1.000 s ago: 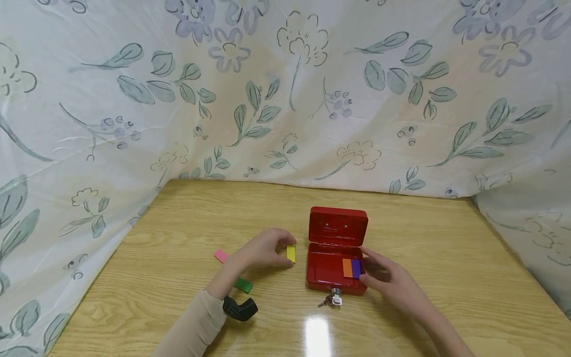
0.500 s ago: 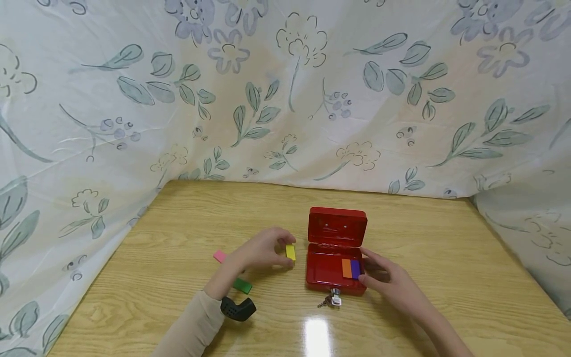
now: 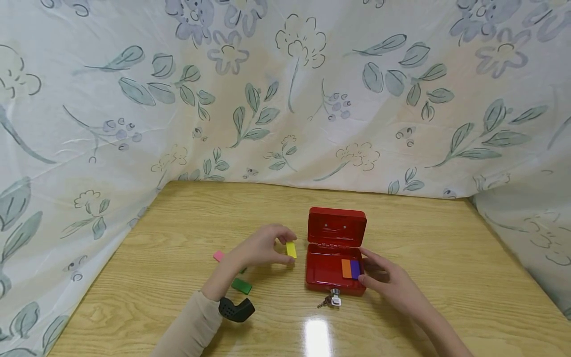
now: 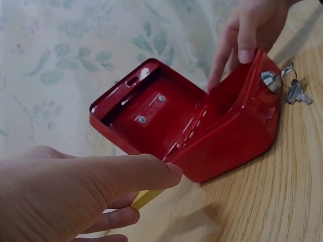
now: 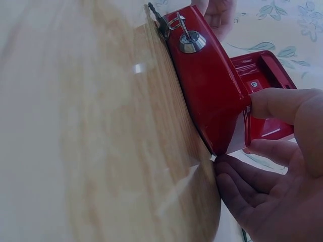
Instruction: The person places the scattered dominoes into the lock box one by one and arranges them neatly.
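Observation:
In the head view, my left hand [image 3: 263,249] pinches a small yellow block [image 3: 291,249] between thumb and fingers, left of a red metal cash box [image 3: 318,285]. The left wrist view shows the thumb covering most of the yellow block [image 4: 146,197]. The box's lid [image 3: 336,224] stands raised at the back. Inside, against the right wall, an orange block [image 3: 346,268] and a purple block [image 3: 355,269] lie side by side. My right hand [image 3: 390,280] holds the box's right side, its thumb at the front corner of the rim [image 5: 247,103] and fingers along the outer wall.
A key ring [image 3: 329,300] hangs from the lock on the box's front. A green block [image 3: 241,285] and a pink block [image 3: 218,256] lie on the wooden table [image 3: 200,213] near my left forearm, partly under it. Floral cloth [image 3: 267,124] encloses the back and sides.
My left hand has risen slightly with the yellow block, and more of the green block shows beside the wrist. The right hand and the box have stayed in place.

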A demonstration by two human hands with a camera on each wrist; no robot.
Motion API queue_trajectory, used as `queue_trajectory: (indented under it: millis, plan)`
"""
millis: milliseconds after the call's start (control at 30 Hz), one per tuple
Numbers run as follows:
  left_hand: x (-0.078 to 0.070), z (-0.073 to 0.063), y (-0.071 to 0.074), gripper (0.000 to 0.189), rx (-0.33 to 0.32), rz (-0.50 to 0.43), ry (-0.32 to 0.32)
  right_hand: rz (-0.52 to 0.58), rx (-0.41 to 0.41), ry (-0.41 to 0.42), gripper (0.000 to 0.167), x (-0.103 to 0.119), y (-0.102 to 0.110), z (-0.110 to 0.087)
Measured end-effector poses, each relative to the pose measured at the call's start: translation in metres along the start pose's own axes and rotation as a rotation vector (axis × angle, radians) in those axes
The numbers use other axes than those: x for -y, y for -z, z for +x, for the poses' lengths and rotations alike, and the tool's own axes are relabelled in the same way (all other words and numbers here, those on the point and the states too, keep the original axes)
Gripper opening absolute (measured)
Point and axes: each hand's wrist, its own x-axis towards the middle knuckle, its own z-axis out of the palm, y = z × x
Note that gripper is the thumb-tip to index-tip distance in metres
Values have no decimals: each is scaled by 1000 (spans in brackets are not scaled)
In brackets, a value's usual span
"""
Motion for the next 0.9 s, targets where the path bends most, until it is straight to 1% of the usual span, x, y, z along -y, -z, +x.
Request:
queue_trajectory:
  millis: [467,633,900]
  plan:
    - [-12,-1,1,46,4,-1,-41,-3,-1,-9,66,1,0,0]
    - [-16,-1,2,46,-9,-13,-56,-6,-1,-24,67,1,0,0]
    - [-20,-1,1,44,-41,17,-109,-5,-6,-31,67,1,-1,0]
